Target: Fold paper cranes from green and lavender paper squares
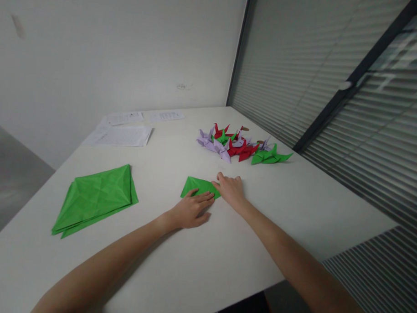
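Observation:
A small folded green paper (196,185) lies on the white table (177,260) in front of me. My left hand (192,210) rests flat on its near edge, fingers stretched out and pressing down. My right hand (230,188) lies on the paper's right end, fingers curled down onto it. Both hands touch the paper and neither lifts it.
A stack of larger green sheets (95,198) lies to the left. A pile of finished paper figures (236,144) in red, lilac and green sits further back on the right. Printed white pages (122,134) lie at the far left. Window blinds (354,88) run along the right.

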### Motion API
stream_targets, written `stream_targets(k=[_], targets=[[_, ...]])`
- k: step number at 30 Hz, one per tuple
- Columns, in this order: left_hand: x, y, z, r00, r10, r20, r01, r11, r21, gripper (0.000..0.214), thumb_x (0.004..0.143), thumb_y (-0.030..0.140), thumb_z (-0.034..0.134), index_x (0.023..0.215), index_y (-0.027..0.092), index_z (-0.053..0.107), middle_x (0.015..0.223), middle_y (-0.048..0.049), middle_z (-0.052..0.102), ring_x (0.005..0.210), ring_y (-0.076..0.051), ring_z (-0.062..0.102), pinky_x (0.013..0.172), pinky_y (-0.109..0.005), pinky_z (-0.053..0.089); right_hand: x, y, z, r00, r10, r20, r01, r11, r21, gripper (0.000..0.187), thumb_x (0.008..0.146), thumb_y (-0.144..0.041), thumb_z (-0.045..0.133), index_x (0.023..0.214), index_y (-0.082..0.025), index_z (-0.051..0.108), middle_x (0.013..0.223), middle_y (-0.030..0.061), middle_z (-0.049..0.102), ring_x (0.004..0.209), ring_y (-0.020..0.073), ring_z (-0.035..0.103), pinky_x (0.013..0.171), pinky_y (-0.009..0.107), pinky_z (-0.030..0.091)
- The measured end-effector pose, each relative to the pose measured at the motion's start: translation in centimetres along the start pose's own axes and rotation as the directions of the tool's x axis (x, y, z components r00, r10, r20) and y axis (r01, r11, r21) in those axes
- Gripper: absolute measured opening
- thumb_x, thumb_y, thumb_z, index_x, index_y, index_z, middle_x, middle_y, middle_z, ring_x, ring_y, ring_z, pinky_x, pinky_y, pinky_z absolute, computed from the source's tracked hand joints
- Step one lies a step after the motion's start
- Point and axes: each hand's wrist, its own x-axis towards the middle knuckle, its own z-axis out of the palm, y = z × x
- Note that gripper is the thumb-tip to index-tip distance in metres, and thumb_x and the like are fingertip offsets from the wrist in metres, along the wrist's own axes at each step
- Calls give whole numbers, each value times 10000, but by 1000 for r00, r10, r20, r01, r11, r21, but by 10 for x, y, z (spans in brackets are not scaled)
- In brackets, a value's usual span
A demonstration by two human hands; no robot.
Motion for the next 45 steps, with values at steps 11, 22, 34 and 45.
stream_targets(k=[11,22,34,45], targets=[[-1,1,1,1000,3,-9,-3,1000,-3,502,930,338,446,1404,173,429,1482,-139,423,1377,-271,395,1125,-554,264,3,12,2,999,-1,-43,2,1000,9,493,926,-621,374,1034,-186,582,913,116,719,951,279,585,822,375,274],[-1,1,1,1000,-8,4,8,1000,6,510,931,344,441,1410,173,408,1496,-122,406,1382,-256,388,1130,-548,262,16,42,20,982,137,-126,-93,947,308,412,924,-552,415,1036,-207,609,979,95,676,961,270,558,835,379,355],[-1,1,0,1000,-6,9,6,1000,5,514,927,351,445,1412,181,410,1497,-122,406,1378,-261,393,1141,-529,248,15,88,21,994,-24,102,-50,748,662,260,711,-435,723,778,-186,754,842,67,712,774,198,631,709,283,465],[-2,0,1,1000,-18,18,18,1000,2,516,933,363,436,1415,182,408,1503,-118,394,1388,-254,379,1142,-528,243,12,82,11,981,11,196,-113,847,519,162,753,-378,707,775,-224,755,906,71,722,867,230,640,751,318,440]])
